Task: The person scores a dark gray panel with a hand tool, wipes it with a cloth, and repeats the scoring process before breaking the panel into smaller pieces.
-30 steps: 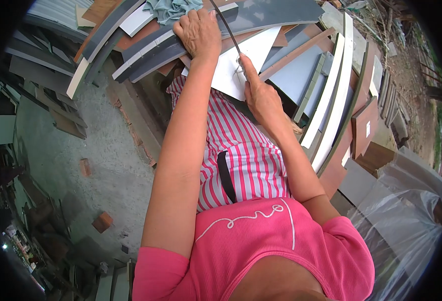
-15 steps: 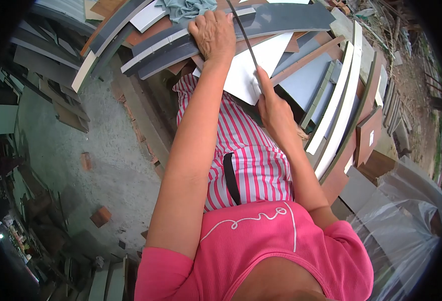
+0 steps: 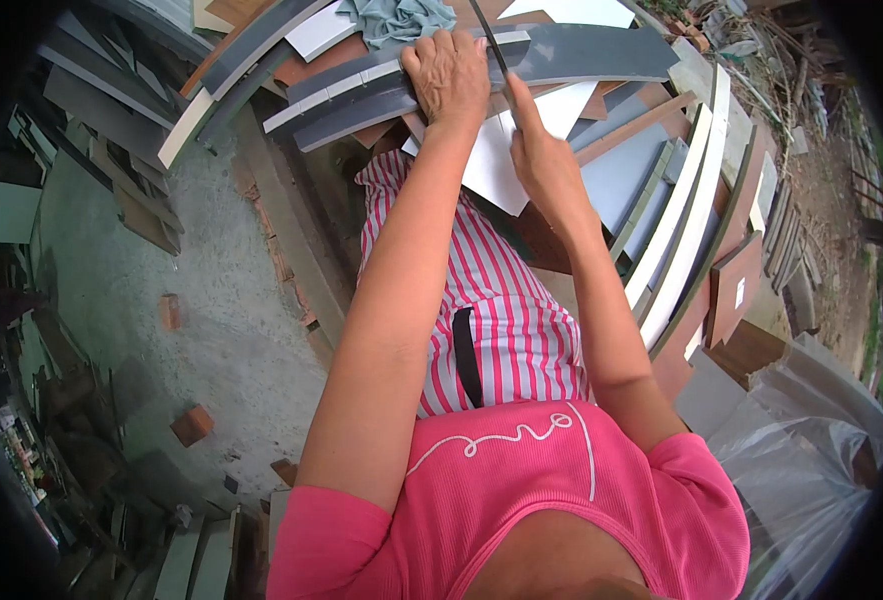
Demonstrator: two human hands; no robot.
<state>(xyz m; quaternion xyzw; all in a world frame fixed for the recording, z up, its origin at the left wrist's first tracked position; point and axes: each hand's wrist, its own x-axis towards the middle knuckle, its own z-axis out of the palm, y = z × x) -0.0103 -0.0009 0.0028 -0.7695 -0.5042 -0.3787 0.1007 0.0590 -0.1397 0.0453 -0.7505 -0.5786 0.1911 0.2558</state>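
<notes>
- Your right hand (image 3: 544, 165) is closed around the near end of a thin dark blade (image 3: 488, 40), with the forefinger laid along it. It has slid forward over the white panel (image 3: 501, 170) since a second ago.
- That reads as a push stroke near its far end.
- Your left hand (image 3: 448, 75), fingers curled down, still presses the grey curved strip (image 3: 581, 50) just beside the blade.
- A blue-green cloth (image 3: 396, 18) lies beyond.

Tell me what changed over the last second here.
The right hand, gripping the thin dark metal blade, slid forward across the white flat panel toward the left hand. The left hand stayed pressed on the grey curved board; nothing was let go.
</notes>
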